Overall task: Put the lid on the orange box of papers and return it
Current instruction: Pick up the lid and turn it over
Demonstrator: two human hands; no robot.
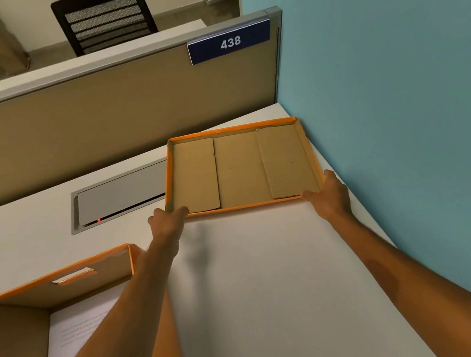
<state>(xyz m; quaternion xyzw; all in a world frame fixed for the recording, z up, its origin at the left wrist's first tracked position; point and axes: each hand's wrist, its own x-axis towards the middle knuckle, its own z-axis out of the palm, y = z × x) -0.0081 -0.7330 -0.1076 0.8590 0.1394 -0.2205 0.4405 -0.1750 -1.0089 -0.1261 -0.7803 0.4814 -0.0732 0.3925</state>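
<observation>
Head view recorded both of my arms stretched forward over the white desk [261, 283]. My left hand [167, 224] gripped the near left corner of the orange lid [240, 168], thumb hooked over the rim and fingers curled beneath it. My right hand [328, 194] held the near right corner the same way, thumb on the inside edge. I noted the lid lay upside down between the two hands, brown cardboard interior facing up; whether it rested on the desk or was lifted slightly, I could not tell. Its far right side sat just beside the teal wall [400, 88]. Below my left forearm stood the orange box [16, 349], open, with a cut-out handle in its far wall and white printed papers [75, 329] inside. Beyond my left hand, a grey cable hatch [119, 197] was set into the desk, with a small red light showing at its near edge.
</observation>
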